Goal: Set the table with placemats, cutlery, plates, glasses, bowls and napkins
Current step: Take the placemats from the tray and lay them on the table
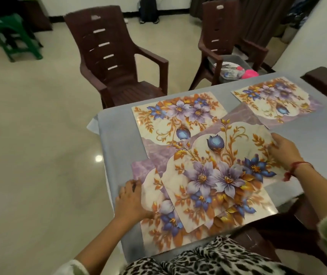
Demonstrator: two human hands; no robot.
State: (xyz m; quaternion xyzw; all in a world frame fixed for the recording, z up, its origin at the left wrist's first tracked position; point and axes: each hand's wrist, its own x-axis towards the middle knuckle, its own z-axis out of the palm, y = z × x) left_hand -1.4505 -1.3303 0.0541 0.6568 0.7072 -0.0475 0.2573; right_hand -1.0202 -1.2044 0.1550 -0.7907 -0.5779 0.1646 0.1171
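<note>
Hands well apart on the grey-clothed table [115, 147]: right hand [283, 149] pinches the edge of the top glossy floral placemat [218, 175], likely to slide it away, while left hand [130, 201] holds the matching lower placemat [156, 231] steady

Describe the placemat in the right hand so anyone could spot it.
On the grey-clothed table, two floral placemats overlap at the near edge. The top placemat is held by the right hand; it alone lies skewed over another, the lower placemat under the left hand.
</note>
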